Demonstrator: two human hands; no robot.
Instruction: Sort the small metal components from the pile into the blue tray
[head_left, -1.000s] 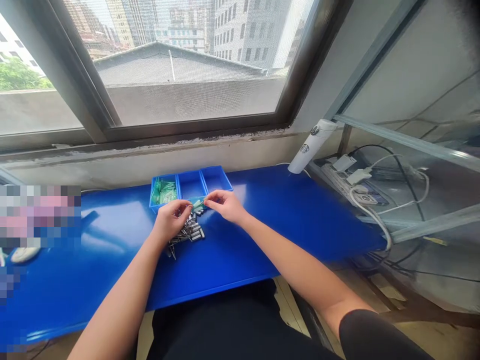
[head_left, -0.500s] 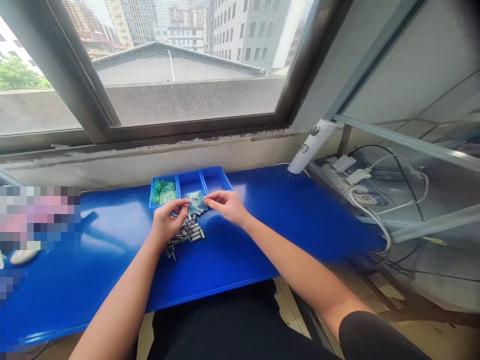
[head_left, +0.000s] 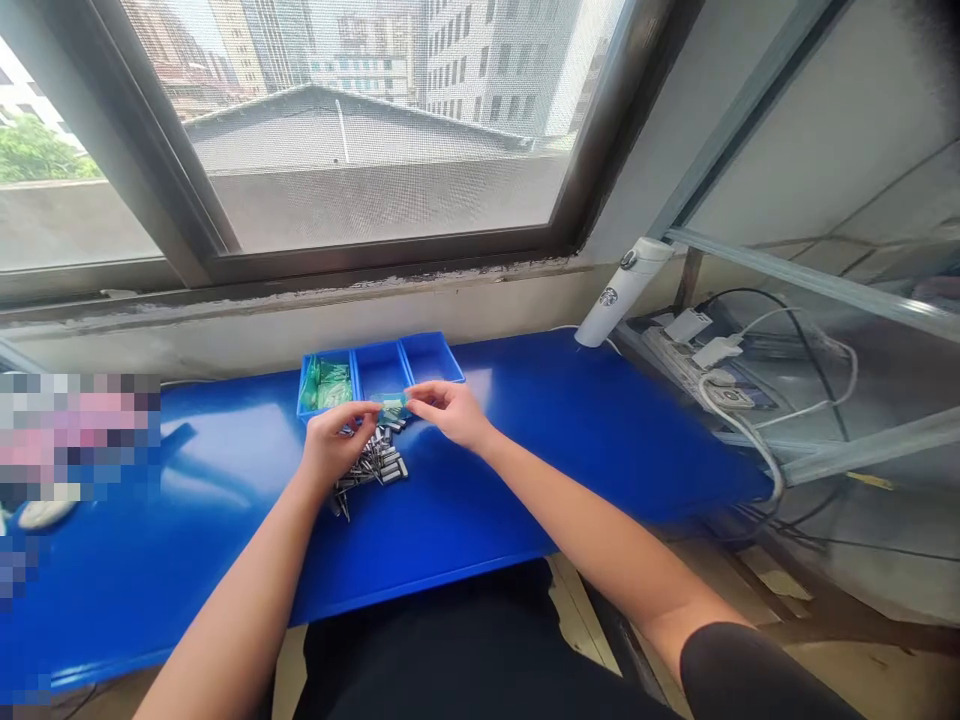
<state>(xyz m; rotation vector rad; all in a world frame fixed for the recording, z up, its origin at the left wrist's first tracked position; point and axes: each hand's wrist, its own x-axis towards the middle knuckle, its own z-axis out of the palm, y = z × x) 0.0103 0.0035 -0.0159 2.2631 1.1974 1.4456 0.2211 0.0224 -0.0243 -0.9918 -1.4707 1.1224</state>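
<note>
Between my hands is a small clear plastic bag [head_left: 392, 408] with a greenish tint and pale pieces inside, too small to name. My left hand [head_left: 337, 437] pinches its left edge, and my right hand [head_left: 448, 410] pinches the right edge. Just below the bag lies a pile of loose metal parts [head_left: 373, 462], slim and silvery, some with dark ends; my left hand partly covers it. Behind the hands stands a blue three-compartment tray [head_left: 380, 358]. Its left compartment holds green-tinted bags [head_left: 330, 383] like this one.
The blue table [head_left: 540, 440] runs along a window ledge. A white flask [head_left: 624, 292] leans at the back right, beside a metal rack with a power strip, chargers [head_left: 718, 352] and looped cables. At the far left sits a pale rounded object [head_left: 49, 510] near a blurred-out area.
The bag between my hands has tipped or folded, so less of its face shows and it looks shorter. Both hands stay nearly in place.
</note>
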